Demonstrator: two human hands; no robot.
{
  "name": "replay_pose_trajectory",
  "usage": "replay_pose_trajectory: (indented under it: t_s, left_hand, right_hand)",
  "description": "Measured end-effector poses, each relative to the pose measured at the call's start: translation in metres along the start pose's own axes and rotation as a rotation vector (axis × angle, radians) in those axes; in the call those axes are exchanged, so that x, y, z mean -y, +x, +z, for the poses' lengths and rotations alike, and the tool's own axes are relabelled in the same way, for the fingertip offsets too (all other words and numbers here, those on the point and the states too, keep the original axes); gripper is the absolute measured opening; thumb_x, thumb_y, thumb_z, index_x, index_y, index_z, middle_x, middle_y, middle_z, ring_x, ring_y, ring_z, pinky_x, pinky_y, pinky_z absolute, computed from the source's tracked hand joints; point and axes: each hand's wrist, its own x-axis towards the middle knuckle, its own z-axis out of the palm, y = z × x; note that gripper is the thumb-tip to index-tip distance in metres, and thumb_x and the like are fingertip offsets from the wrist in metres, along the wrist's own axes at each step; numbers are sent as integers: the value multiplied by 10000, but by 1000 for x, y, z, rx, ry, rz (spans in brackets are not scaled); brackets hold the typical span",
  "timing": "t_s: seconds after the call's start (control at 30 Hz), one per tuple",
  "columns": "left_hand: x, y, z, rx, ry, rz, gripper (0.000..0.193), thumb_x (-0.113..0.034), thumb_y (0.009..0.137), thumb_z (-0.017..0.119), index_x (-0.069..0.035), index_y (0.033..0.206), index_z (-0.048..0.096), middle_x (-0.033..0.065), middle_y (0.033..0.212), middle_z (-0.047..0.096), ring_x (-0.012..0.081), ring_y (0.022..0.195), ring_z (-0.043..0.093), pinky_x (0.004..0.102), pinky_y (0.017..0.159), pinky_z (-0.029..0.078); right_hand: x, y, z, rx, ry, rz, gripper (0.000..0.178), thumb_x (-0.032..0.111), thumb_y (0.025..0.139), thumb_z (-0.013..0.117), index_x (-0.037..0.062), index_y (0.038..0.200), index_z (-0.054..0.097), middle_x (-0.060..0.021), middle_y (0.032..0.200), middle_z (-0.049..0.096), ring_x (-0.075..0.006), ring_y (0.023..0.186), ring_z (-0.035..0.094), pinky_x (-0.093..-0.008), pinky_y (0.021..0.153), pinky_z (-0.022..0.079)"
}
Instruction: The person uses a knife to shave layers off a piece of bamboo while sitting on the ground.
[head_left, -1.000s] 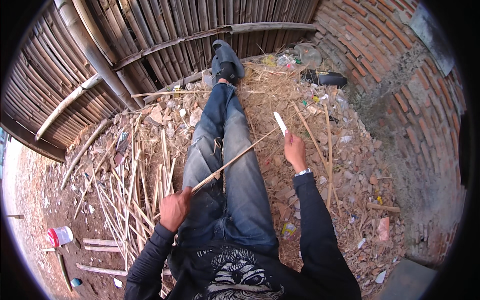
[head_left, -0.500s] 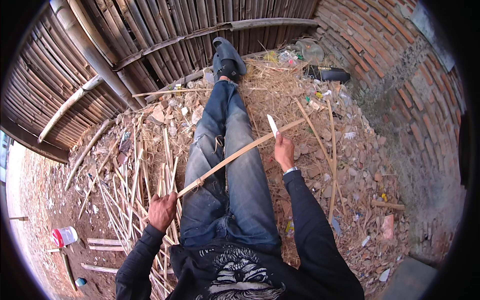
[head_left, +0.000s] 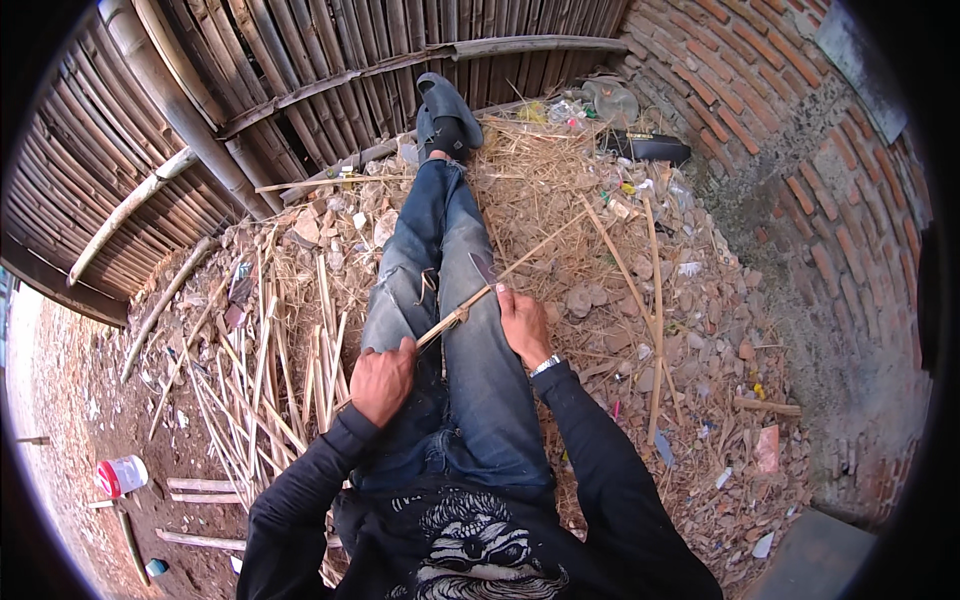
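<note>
My left hand is closed around the near end of a thin bamboo strip above my thighs. The strip slants up to the right across my jeans, with a knot-like node partway along. In my right hand is a knife; its dark-looking blade points up and left and lies at the strip, just past the node. The knife's handle is hidden in my fist. Whether the right fingers also touch the strip I cannot tell.
Many split bamboo strips lie left of my legs. Longer strips rest on the rubble at right. A bamboo wall stands ahead, a brick wall at right. A white-and-red bucket sits far left.
My left hand has moved right and slightly forward with the strip. My right hand has come left and down to the strip, and the knife blade has turned to point more leftward.
</note>
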Motion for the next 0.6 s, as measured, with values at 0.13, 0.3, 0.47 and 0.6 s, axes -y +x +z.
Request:
replay_pose_trajectory:
  t_s: [0.13,0.3,0.47,0.6]
  left_hand:
    - [-19,30,0,-2,-36,-72,167,-184,1013,518,-88,884,563,160,603,641,363,569,669,471,581,527]
    - [-19,22,-4,-10,-78,-107,152,-197,1003,554,-90,896,564,168,617,648,371,572,669,479,585,527]
    - [-7,-6,-13,-67,-70,-138,113,-190,972,593,-97,914,566,124,701,676,341,577,644,435,657,482]
    - [-11,-12,-20,-70,-36,-130,102,-175,964,595,-106,1035,620,111,744,680,328,621,650,425,680,470]
  right_hand:
    - [14,3,-18,194,-16,-4,615,492,1066,477,-33,813,674,-299,780,648,-511,783,638,-537,704,490]
    - [-9,21,-39,601,148,35,669,554,1052,513,-22,737,641,-132,607,584,-272,598,624,-444,612,462]
    - [38,11,-66,590,878,438,578,468,1035,622,28,663,568,53,590,508,-99,532,420,-316,525,333]
    - [44,11,-45,155,551,-13,471,377,957,762,-5,706,647,14,583,538,-107,527,458,-334,511,376]
